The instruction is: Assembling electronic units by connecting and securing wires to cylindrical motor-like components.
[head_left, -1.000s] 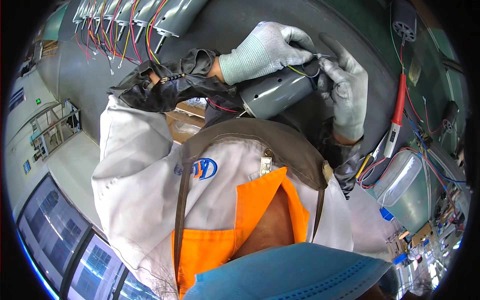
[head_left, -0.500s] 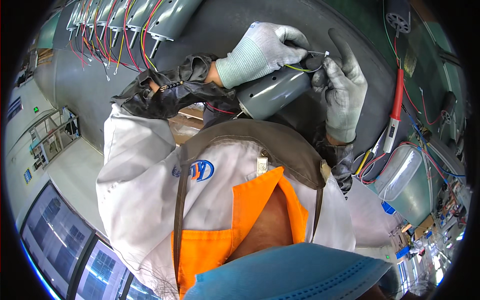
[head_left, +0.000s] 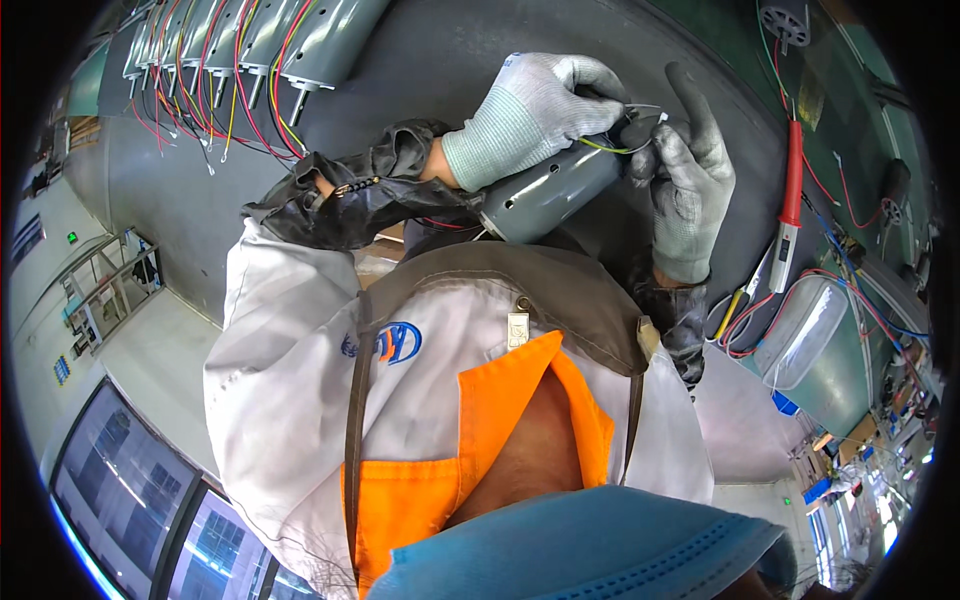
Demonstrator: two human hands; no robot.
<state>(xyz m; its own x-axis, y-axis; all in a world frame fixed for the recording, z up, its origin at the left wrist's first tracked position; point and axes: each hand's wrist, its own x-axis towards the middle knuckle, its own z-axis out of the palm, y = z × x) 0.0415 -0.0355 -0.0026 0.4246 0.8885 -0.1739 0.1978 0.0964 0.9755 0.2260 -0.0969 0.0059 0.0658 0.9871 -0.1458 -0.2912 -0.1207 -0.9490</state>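
A grey cylindrical motor (head_left: 552, 196) lies tilted in front of me, its far end below my hands. My left hand (head_left: 545, 112), in a pale knit glove, is closed with thumb and forefinger pinched on a thin cable tie (head_left: 645, 106). A yellow-green wire (head_left: 600, 146) runs from under that hand toward my right fingers. My right hand (head_left: 692, 190), gloved with dark-stained fingertips, pinches near the tie's small white head; its index finger points up. Exactly how the tie loops round the wire is hidden by the fingers.
Several grey motors (head_left: 330, 45) with red, yellow and black leads stand in a row at upper left. On the right lie a red-handled tool (head_left: 793, 185), a clear elongated case (head_left: 803, 335) and loose wires. A small black wheel-ended part (head_left: 785, 22) sits at the far right.
The view has shifted slightly, moving the motor row a little leftward. The white head sits slightly lower beside my right fingers; both hands keep their pinch.
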